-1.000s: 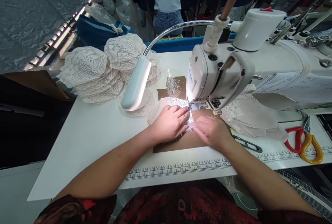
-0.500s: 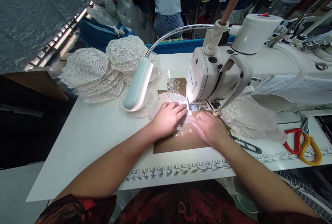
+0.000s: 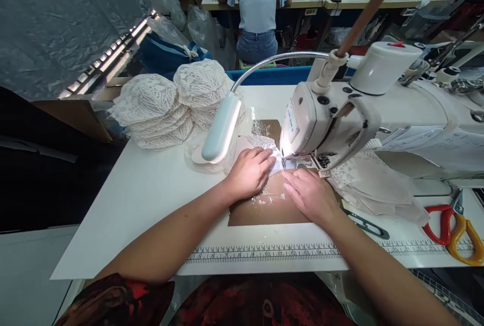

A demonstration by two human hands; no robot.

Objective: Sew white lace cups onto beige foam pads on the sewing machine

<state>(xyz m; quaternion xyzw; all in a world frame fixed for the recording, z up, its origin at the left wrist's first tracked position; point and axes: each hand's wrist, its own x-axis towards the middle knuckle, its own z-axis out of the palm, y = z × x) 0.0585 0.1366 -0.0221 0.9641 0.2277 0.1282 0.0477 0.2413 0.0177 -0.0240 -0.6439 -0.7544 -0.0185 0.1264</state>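
Observation:
A piece of white lace fabric [image 3: 260, 141] lies under the head of a white sewing machine [image 3: 302, 119], in the lamp's bright spot. My left hand [image 3: 250, 174] rests flat on this piece, fingers stretched toward the needle area. My right hand [image 3: 312, 192] lies palm down just right of it, with its fingertips at the edge of the fabric near the presser foot. Both hands press rather than grip. The needle itself is too small and glaring to make out. Brown tape [image 3: 270, 210] covers the table beneath my hands.
Two stacks of lace pieces [image 3: 151, 109] stand at the back left. A lamp [image 3: 222, 127] on a bent neck hangs over the work. On the right lie more fabric pieces [image 3: 381, 185], a dark flat tool [image 3: 366, 225] and scissors [image 3: 465, 240]. A person [image 3: 259, 3] sits beyond.
The whole view has shifted, so the scene sits slightly lower and farther right. Both hands keep nearly the same place beside the machine's needle area.

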